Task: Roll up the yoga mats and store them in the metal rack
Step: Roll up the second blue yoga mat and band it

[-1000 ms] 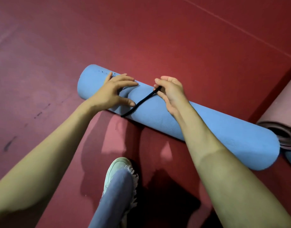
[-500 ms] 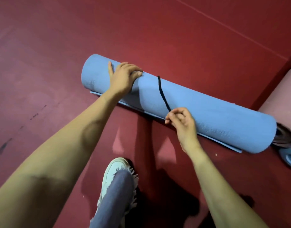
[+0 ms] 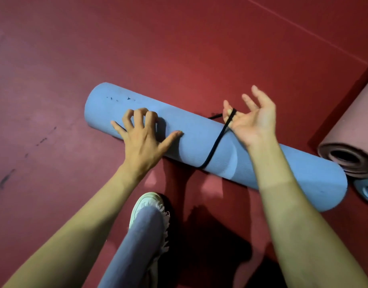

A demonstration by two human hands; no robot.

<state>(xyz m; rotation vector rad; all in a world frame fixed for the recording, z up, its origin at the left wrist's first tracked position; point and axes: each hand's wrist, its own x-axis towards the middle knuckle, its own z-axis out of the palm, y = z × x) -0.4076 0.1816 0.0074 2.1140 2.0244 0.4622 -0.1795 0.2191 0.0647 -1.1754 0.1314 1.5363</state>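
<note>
Left hand (image 3: 141,142) was palm down, fingers clawed onto blue mat (image 3: 199,140), thumb splayed. Right hand (image 3: 253,123) faced palm up, fingers spread, black strap (image 3: 217,142) hooked over one.

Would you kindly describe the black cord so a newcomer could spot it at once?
On the red floor lies a long rolled blue mat. A thin black cord crosses its middle, rising from the underside to a finger of the raised right hand. Unlike the broad mat, it is black and string-thin.
</note>
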